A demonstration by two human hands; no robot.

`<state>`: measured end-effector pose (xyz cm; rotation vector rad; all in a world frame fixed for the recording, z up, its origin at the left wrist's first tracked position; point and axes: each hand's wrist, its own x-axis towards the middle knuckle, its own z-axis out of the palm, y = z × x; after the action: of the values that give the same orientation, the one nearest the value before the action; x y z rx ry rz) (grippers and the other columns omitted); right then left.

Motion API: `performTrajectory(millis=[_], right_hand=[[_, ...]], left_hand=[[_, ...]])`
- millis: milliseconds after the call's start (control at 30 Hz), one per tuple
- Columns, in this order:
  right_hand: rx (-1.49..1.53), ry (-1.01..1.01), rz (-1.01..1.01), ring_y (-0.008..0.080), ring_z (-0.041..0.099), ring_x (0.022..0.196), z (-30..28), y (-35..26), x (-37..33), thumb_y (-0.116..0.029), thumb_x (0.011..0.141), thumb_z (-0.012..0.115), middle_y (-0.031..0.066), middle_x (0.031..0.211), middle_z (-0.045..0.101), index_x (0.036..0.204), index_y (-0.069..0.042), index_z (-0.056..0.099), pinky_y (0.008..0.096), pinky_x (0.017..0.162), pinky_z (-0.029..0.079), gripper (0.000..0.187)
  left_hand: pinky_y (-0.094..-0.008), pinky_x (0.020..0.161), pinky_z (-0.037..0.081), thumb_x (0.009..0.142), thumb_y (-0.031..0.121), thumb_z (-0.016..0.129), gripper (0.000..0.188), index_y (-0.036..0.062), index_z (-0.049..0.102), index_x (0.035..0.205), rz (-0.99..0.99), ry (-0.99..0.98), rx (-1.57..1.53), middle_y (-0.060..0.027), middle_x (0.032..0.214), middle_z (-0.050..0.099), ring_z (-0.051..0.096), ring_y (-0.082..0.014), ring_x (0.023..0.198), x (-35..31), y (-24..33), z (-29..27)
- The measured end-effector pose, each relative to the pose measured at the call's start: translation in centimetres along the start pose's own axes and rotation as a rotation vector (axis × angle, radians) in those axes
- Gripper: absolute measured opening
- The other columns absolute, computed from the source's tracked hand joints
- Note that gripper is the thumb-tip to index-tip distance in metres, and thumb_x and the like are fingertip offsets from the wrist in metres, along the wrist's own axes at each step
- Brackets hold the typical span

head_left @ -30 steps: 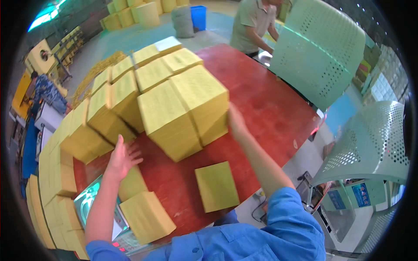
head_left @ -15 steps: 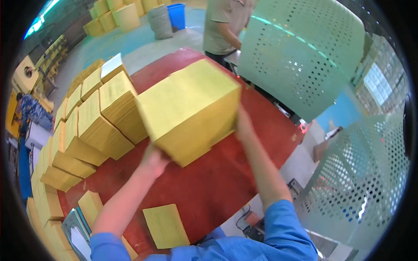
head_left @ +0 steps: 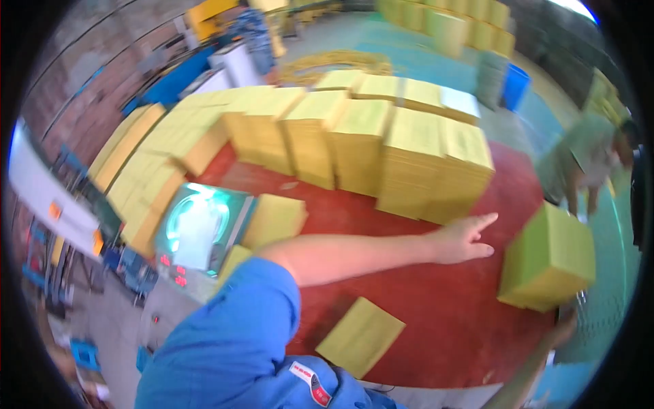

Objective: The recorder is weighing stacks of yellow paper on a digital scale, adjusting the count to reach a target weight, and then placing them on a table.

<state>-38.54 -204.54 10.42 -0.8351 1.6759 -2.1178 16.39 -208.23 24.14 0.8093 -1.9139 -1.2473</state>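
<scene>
A thick block of yellow paper sheets (head_left: 548,255) stands at the right end of the red table (head_left: 436,300). My left hand (head_left: 466,242) is held over the table to the left of that block, apart from it. Its fingers are spread and nothing is in them. My right hand (head_left: 564,327) is by the block's lower near corner; blur and shade hide its fingers, so I cannot tell whether it grips. A thin yellow stack (head_left: 361,337) lies near the table's front edge, below my left forearm.
Tall yellow paper stacks (head_left: 357,146) line the table's far side and curve round its left end. A flat device with a glassy, reflecting top (head_left: 204,225) and red lit digits sits at left, beside small yellow stacks (head_left: 272,221). Another person (head_left: 579,160) bends beyond the right end.
My left hand has let go of the yellow paper block, which both hands held before. The view has swung left, so the block now appears at the far right.
</scene>
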Motion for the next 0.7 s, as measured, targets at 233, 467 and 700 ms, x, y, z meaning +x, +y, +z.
performTrajectory(millis=[233,467,700], right_hand=[[-0.4,-0.659,-0.185,0.024,0.061,0.107,7.5,-4.9,-20.4,-0.022,0.1,0.048,0.0148,0.119,0.063,0.121,0.0,0.06,0.0363,0.094,0.049,0.033],[-0.171,-0.76,0.062,0.0179,0.053,0.121,28.4,-9.2,-23.7,-0.033,0.101,0.05,0.0069,0.141,0.049,0.142,-0.007,0.045,0.0333,0.1,0.042,0.048],[-0.478,-0.711,0.167,0.0189,0.056,0.112,41.9,-12.7,-19.9,-0.058,0.095,0.048,0.0057,0.12,0.063,0.136,-0.013,0.055,0.0391,0.095,0.043,0.06]], left_hand=[[-0.034,0.093,0.047,0.097,0.022,0.05,0.032,0.0023,0.058,0.12,0.031,1.379,0.379,-0.0084,0.117,0.062,0.058,-0.0187,0.108,-30.8,1.4,-41.4],[-0.0513,0.116,0.02,0.095,0.067,0.033,0.084,0.0018,0.034,0.148,-0.461,1.254,-0.365,-0.0197,0.152,0.036,0.033,-0.0344,0.14,-39.4,-12.9,-55.2],[-0.0409,0.1,0.046,0.101,0.057,0.028,0.061,0.011,0.053,0.132,-0.392,1.068,-0.759,-0.0076,0.132,0.058,0.056,-0.0234,0.119,-37.3,-17.8,-55.5]])
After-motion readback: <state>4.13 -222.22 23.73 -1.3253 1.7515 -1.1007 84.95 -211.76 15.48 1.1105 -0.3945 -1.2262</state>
